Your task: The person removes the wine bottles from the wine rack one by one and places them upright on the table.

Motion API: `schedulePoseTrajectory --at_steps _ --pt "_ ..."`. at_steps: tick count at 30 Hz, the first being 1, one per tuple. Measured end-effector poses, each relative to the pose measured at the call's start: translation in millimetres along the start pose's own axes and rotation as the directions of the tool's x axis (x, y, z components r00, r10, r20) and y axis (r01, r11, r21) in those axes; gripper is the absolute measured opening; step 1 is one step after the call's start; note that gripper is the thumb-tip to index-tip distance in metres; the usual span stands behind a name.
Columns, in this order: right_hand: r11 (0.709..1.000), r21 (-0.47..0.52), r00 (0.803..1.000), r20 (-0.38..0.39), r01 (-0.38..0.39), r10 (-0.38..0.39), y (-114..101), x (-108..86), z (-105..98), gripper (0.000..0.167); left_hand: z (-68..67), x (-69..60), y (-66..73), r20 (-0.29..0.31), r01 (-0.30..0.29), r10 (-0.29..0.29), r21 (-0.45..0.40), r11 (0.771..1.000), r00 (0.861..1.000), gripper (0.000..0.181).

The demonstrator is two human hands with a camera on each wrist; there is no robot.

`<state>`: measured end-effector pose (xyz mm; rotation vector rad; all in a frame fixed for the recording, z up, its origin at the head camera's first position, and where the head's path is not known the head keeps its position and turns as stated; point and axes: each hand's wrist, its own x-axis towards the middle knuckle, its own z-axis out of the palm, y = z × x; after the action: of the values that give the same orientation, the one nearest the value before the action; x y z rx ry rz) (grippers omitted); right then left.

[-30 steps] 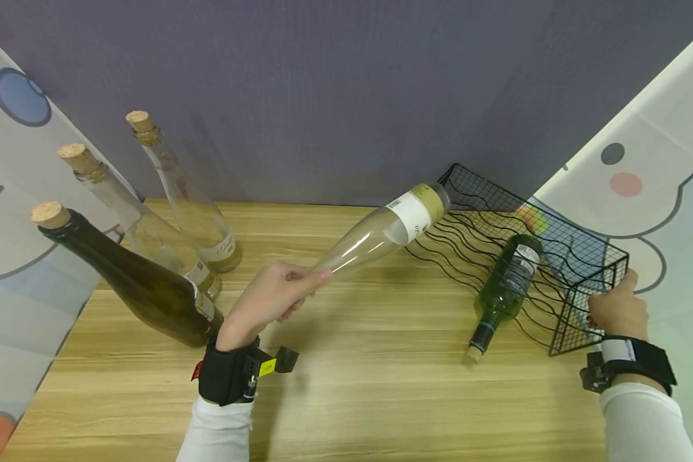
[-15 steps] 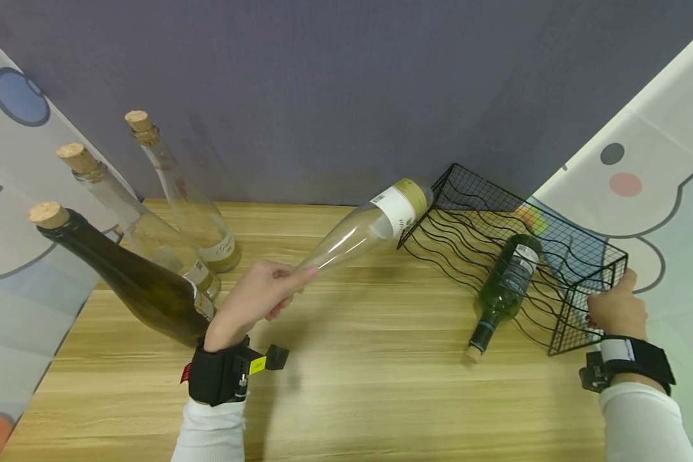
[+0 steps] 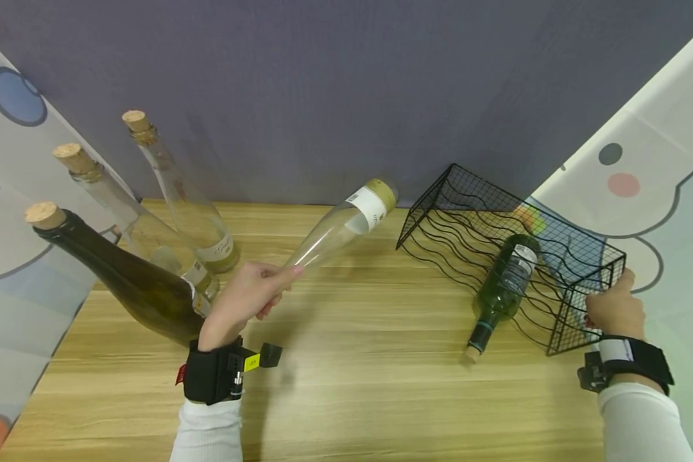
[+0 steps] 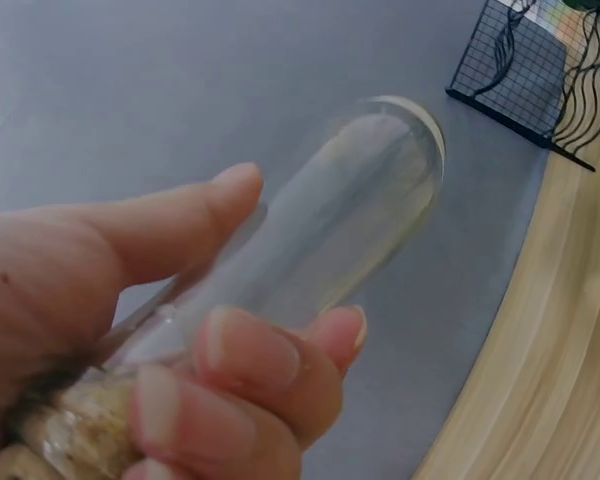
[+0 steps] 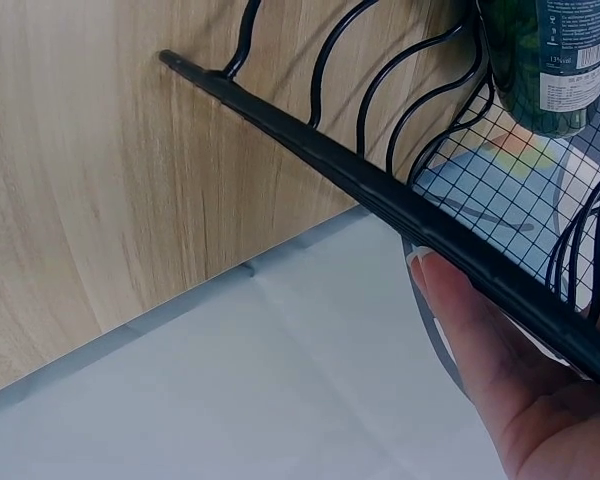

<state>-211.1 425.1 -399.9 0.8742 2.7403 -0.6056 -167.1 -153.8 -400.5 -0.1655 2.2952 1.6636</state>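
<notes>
In the head view my left hand [image 3: 245, 298] grips a clear glass bottle [image 3: 346, 221] by its neck. The bottle is held tilted above the table, its base with the white and gold label pointing up and to the right. The left wrist view shows thumb and fingers curled round the neck, by the cork [image 4: 80, 425]. At the right, my right hand [image 3: 618, 311] holds the near end of a black wire wine rack [image 3: 557, 319], fingers against its bar [image 5: 380, 190]. A corked green bottle [image 3: 505, 282] lies in the rack, cork towards me.
Left on the wooden table [image 3: 381, 391] stand a dark corked bottle [image 3: 124, 276] and two clear corked bottles, one nearer [image 3: 115, 199] and one farther back [image 3: 190, 205]. A grey wall [image 3: 300, 96] rises behind, with patterned sheets [image 3: 658, 154] at both sides.
My left hand has moved left with the clear bottle, whose base has come away from the rack's far end. The right hand and the rack stay in place.
</notes>
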Motion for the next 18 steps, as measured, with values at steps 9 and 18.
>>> schedulePoseTrajectory --at_steps 9,18 --pt "1.0 -0.006 1.0 0.002 0.005 -0.005 0.5 1.4 0.5 0.088 2.0 5.8 -6.7 -0.014 0.022 -0.021 0.031 0.999 1.0 0.052" --pt "1.0 -0.016 1.0 -0.005 0.008 -0.008 0.5 2.9 -0.3 0.089 -1.5 8.0 -7.9 -0.014 0.057 -0.056 0.06 0.997 0.998 0.051"
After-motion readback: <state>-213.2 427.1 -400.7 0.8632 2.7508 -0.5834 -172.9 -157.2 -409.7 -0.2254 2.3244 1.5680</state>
